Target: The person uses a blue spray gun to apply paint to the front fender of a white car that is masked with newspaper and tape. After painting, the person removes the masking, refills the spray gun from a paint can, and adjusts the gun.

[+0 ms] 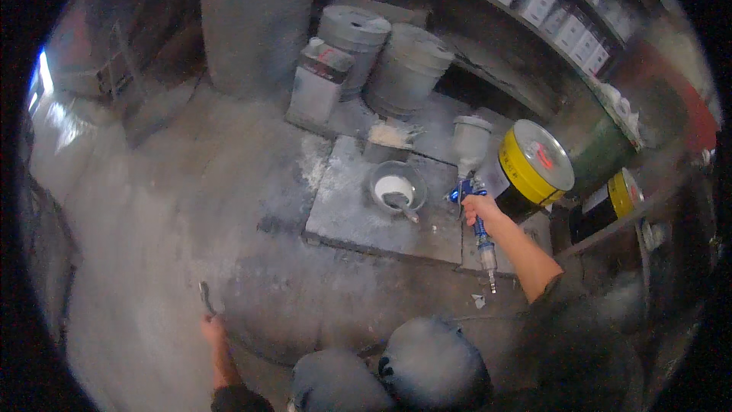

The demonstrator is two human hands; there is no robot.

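Note:
My right hand is wrapped round the grip of a blue spray gun, held upright to the right of the slab. A pale cup sits on top of the gun, and a metal fitting points down from its handle. Low on the left, my left hand is closed round an air hose end with a brassy metal tip; its details are blurred. Between the hands, a round bowl of white material stands on the slab, with a dark-headed tool resting in it.
The low slab carries a small box of pale stuff. Behind stand two drums and a square can. Yellow-banded drums flank the right, under a shelf of cans. My knees are below.

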